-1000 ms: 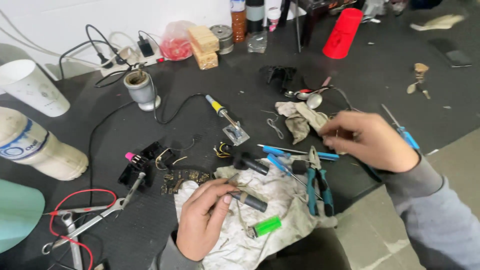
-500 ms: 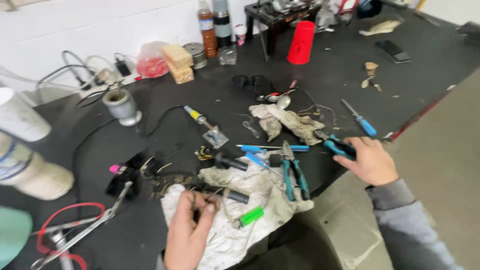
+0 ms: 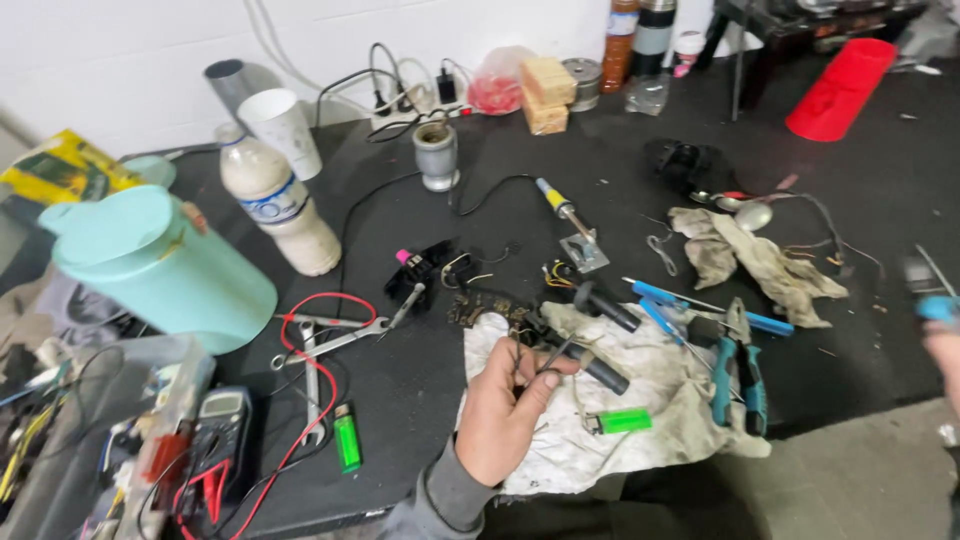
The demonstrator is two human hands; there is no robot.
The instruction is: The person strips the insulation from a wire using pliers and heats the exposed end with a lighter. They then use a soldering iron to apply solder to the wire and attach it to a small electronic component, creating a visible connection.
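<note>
My left hand (image 3: 505,410) rests on a dirty white cloth (image 3: 650,395) at the table's front edge. Its fingers pinch a thin dark metal tool (image 3: 535,362) next to a black cylindrical grip (image 3: 603,374). A small circuit board (image 3: 488,305) with loose wires lies just beyond it. Only a blurred sliver of my right hand (image 3: 945,355) shows at the right edge, closed on a blue-handled screwdriver (image 3: 938,307). Teal pliers (image 3: 737,378) and two blue screwdrivers (image 3: 700,305) lie between the hands. A green lighter (image 3: 622,420) sits on the cloth.
On the left stand a teal jug (image 3: 150,265), a plastic bottle (image 3: 283,210), a paper cup (image 3: 280,128) and a multimeter (image 3: 215,435) with red leads. A soldering iron (image 3: 562,210), a grey rag (image 3: 760,258) and a red cone (image 3: 840,90) lie farther back.
The view has swung left and now takes in the jug and multimeter. My right hand moved out to the right edge with the blue tool. My left hand stays on the cloth.
</note>
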